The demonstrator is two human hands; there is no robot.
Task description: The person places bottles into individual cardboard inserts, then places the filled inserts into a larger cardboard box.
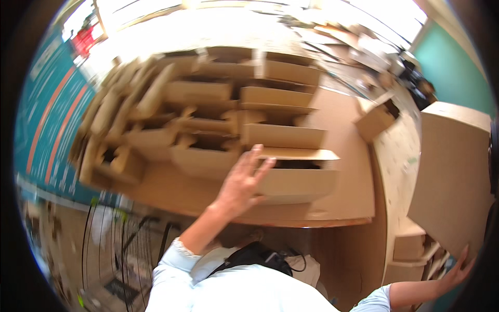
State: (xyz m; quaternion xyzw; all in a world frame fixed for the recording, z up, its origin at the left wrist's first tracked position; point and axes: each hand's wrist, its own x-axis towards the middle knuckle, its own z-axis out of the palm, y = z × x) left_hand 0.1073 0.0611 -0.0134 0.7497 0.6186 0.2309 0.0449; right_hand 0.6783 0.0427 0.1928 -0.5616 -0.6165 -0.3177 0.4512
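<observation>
Rows of open brown cardboard boxes (283, 136) stand upright on a cardboard-covered table in front of me. My left hand (241, 179) is open, its fingers stretched and a little apart, at the left end of the nearest box (299, 186). Whether the fingertips press on that box I cannot tell. Far to the right, my right hand (458, 271) has its fingers spread beside the lower edge of a large brown carton (453, 174). Contact between that hand and the carton is unclear near the dark rim of the picture.
Folded cardboard pieces (117, 112) lean together at the table's left, by a teal printed panel (49, 125). A black wire rack (122, 244) stands below left. Another open box (378, 118) sits beyond the table's right edge (371, 197). Loose cardboard (340, 41) lies farther back.
</observation>
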